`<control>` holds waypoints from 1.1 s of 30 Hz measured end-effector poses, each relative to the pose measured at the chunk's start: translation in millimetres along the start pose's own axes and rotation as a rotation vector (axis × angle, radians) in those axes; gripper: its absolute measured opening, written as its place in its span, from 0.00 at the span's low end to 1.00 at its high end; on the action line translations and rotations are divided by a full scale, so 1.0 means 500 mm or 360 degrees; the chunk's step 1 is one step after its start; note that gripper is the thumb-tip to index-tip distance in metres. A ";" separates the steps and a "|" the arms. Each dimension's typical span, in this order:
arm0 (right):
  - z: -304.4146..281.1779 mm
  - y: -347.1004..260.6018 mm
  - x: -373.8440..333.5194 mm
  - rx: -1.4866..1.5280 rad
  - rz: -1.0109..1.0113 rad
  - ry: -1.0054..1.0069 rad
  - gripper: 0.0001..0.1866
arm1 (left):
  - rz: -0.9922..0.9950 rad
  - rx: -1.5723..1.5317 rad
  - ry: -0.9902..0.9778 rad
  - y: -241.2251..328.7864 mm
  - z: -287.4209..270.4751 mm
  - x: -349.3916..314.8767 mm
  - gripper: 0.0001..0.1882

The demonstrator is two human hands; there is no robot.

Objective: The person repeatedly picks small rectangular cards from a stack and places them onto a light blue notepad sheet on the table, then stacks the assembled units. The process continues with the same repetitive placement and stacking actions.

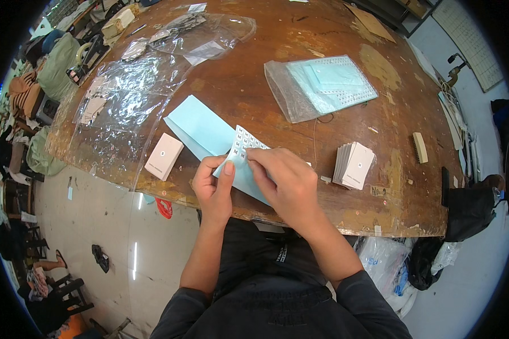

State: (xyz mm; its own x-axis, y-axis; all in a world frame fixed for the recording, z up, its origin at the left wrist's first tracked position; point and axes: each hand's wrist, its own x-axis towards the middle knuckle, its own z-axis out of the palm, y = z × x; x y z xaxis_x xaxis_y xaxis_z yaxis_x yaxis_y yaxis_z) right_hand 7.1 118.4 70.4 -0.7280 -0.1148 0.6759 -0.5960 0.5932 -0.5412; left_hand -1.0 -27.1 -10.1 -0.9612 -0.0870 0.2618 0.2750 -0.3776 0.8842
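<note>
A small sheet of white stickers (240, 140) on light blue backing is between my hands, at the table's near edge. My left hand (215, 183) pinches its lower left side, thumb on top. Bent over the sheet's right side, my right hand (285, 179) has its thumb and index finger together at the stickers; whether a sticker is between them is hidden. Beneath lies a folded light blue sheet (195, 124). Left of it is a stack of pale pink cards (164, 156), each with a small round mark. A second, fanned stack of such cards (353, 165) stands to the right.
A clear plastic bag with more blue sticker sheets (322, 85) lies farther back. Crumpled clear plastic (136, 90) covers the table's left side. A small brush (419, 148) is at the right. The wooden table's near edge (396, 230) runs before my lap.
</note>
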 end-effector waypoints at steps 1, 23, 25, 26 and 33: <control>-0.004 0.001 -0.001 0.0013 0.0015 -0.0033 0.14 | 0.0008 0.0004 -0.0010 0.000 -0.001 0.000 0.05; -0.121 0.085 -0.125 -0.0854 -0.0310 -0.0676 0.14 | -0.0239 -0.0415 0.0758 0.030 0.023 0.035 0.11; -0.122 0.080 -0.128 -0.0904 -0.0250 -0.0750 0.16 | -0.0242 -0.0406 0.0757 0.030 0.023 0.035 0.11; -0.126 0.078 -0.129 -0.0879 -0.0210 -0.0745 0.16 | -0.0246 -0.0403 0.0758 0.030 0.023 0.035 0.11; -0.140 0.064 -0.126 -0.0731 0.0237 -0.0779 0.26 | -0.0246 -0.0414 0.0741 0.029 0.021 0.033 0.11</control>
State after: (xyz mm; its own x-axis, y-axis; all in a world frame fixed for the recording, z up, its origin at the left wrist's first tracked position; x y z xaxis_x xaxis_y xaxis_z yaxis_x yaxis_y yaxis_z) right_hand 57.7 200.6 45.5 -0.9247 -0.2884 0.2484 -0.3522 0.8958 -0.2712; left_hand -12.9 -24.2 11.0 -0.9145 -0.3882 -0.1144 0.1718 -0.6285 0.7586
